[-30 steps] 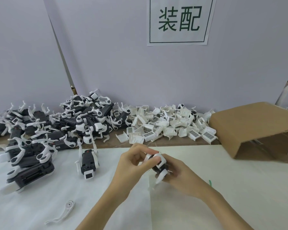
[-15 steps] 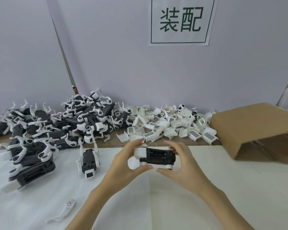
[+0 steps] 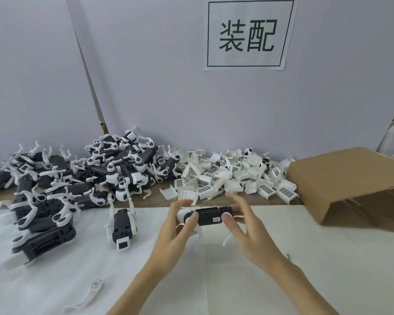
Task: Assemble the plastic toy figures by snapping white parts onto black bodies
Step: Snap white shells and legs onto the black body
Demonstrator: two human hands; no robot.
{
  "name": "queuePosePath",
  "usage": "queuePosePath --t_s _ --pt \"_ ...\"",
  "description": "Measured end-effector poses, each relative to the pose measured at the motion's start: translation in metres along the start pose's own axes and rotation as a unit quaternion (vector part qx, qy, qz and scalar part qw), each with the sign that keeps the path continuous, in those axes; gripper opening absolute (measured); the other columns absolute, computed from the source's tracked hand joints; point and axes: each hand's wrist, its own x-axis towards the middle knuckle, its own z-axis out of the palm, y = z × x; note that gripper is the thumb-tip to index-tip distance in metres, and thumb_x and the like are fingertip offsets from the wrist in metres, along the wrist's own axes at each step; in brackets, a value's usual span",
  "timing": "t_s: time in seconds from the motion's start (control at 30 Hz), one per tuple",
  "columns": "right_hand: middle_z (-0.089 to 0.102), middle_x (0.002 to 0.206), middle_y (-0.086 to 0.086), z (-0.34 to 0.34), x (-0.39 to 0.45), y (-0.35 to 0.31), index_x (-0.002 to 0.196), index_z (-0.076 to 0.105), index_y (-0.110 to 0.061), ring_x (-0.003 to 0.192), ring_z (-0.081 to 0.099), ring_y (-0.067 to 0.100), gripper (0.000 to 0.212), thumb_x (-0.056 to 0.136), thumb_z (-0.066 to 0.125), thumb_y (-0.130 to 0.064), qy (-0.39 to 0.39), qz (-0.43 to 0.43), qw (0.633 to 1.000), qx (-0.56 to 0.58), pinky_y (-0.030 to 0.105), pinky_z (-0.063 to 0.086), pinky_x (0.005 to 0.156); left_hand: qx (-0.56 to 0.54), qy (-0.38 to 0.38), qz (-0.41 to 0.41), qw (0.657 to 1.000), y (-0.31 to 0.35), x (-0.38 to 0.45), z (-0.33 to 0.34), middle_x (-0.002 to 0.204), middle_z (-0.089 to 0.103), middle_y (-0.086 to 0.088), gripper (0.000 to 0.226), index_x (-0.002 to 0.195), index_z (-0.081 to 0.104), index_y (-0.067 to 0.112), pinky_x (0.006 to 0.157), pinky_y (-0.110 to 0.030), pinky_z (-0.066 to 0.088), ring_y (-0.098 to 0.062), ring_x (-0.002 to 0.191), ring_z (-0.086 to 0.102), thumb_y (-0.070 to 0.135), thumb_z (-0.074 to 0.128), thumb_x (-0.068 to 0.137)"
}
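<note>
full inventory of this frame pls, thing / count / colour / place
toy figure in hand: 1, black body with white legs, held above the white sheet, centre
standing toy figure: 1, black and white, on the sheet left of the hands
pile of assembled figures: too many to count, black and white, left side up to the wall
pile of white parts: too many to count, white, some with barcode labels, along the wall at centre
loose white leg: 1, white, on the sheet, lower left
cardboard box: 1, brown, lying open, right
paper sign: 1, white with green characters, on the wall
white sheet: 1, covering the table
left hand: grips the figure's left end
right hand: thumb on the figure's right end, fingers spread
</note>
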Motion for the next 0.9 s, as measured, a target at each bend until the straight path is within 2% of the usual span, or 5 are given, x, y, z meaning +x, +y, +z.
queuePosePath --t_s 0.23,0.43,0.57,0.67,0.9 --pt "0.065 0.13 -0.012 0.011 0.042 0.015 0.139 0.056 -0.033 0.121 0.062 0.002 0.034 0.111 0.038 -0.038 -0.068 0.134 0.984 0.098 0.019 0.052 0.092 0.017 0.11 -0.032 0.993 -0.01 0.01 -0.003 0.077 0.067 0.01 0.025 0.105 0.062 0.031 0.081 -0.051 0.057 -0.015 0.073 0.062 0.054 0.062 0.097" --pt "0.039 0.162 0.004 0.04 0.115 0.043 0.157 0.037 -0.019 0.148 0.038 0.025 0.059 0.102 0.043 0.003 -0.079 0.044 0.964 -0.249 0.038 0.037 0.116 0.015 0.158 -0.038 0.987 -0.02 0.007 -0.008 0.079 0.066 0.011 0.018 0.107 0.062 0.024 0.086 -0.051 0.056 -0.015 0.075 0.062 0.041 0.063 0.102" --pt "0.031 0.165 0.001 0.06 0.145 0.064 0.162 0.023 -0.021 0.154 0.024 0.024 0.069 0.102 0.056 -0.011 -0.159 -0.027 0.888 -0.43 0.045 0.023 0.121 0.005 0.159 -0.041 0.986 -0.019 0.006 -0.008 0.074 0.062 0.005 0.016 0.105 0.061 0.02 0.083 -0.055 0.054 -0.016 0.069 0.054 0.036 0.061 0.104" --pt "0.047 0.146 0.005 0.064 0.155 0.073 0.149 0.043 -0.017 0.139 0.038 0.027 0.047 0.104 0.056 -0.026 -0.111 -0.039 0.849 -0.515 0.042 0.027 0.112 0.004 0.153 -0.033 0.988 -0.018 0.006 -0.009 0.069 0.06 0.01 0.016 0.104 0.062 0.021 0.079 -0.05 0.054 -0.014 0.066 0.052 0.037 0.06 0.104" --pt "0.068 0.116 -0.007 0.028 0.127 0.05 0.126 0.067 -0.026 0.11 0.062 0.015 0.026 0.101 0.066 -0.032 0.061 0.09 0.993 -0.054 0.029 0.05 0.099 0.01 0.14 -0.028 0.99 -0.02 0.004 -0.007 0.071 0.062 0.012 0.016 0.104 0.063 0.023 0.075 -0.037 0.049 -0.014 0.07 0.056 0.039 0.063 0.104"
